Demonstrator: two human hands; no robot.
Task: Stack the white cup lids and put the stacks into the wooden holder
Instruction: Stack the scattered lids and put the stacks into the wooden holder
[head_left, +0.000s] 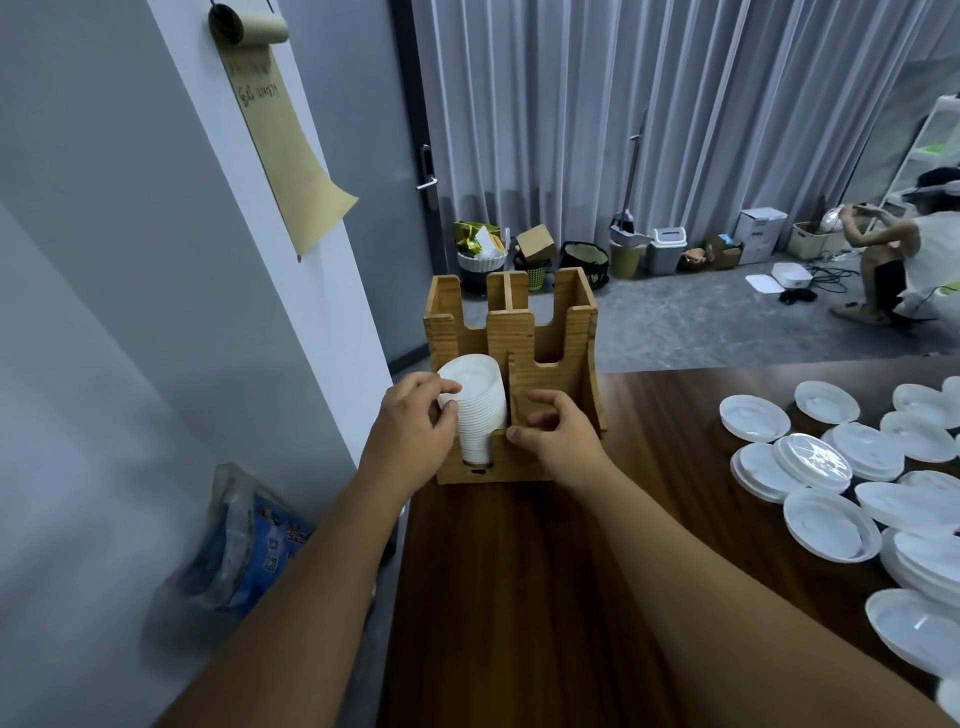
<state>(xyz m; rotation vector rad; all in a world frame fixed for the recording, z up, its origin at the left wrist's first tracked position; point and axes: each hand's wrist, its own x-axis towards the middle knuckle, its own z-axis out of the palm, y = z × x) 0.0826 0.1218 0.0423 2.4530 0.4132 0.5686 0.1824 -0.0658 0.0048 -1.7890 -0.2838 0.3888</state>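
My left hand (415, 421) pinches the lid stack (475, 405) leaning in the wooden holder's (561, 332) left slot; my right hand (553, 431), fingers curled, grips the front wall. Let go carelessly, and the tilted stack could spill.
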